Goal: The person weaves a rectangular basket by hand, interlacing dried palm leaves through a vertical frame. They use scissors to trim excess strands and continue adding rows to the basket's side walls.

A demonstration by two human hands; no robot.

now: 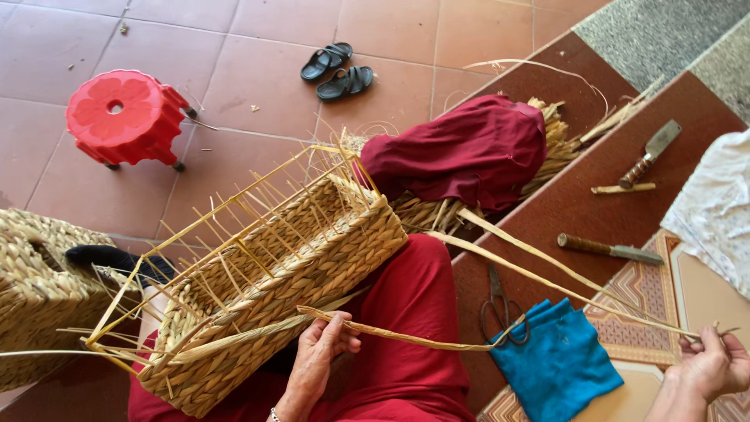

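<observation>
The left hand's fingers [337,327] pinch a twisted straw strand [406,337] against the lower side of a half-woven rectangular basket [273,273]; the left hand [316,355] sits at about 6 o'clock in the view, thumb and fingertips closed on the strand's end. The right hand [715,366], at roughly 4 o'clock, is clenched around long flat straw strips [547,270] that run up and left toward 10 o'clock, back to the basket. The basket lies tilted on the person's lap, on red trousers [414,312], its thin yellow frame wires and loose straw ends sticking out from its open upper edge.

Just right of the left hand, a pair of scissors [498,306] lies on the dark red step, touching a folded blue cloth [558,358] at 5 o'clock. Two wooden-handled knives [609,248] [650,155] lie further up the step toward 2 o'clock. A dark red cloth [461,148] covers a bundle of straw [558,144] at 1 o'clock. A red plastic stool [125,117] stands at 10 o'clock, black sandals [337,70] at 12 o'clock, and a finished woven basket [35,289] at 9 o'clock.
</observation>
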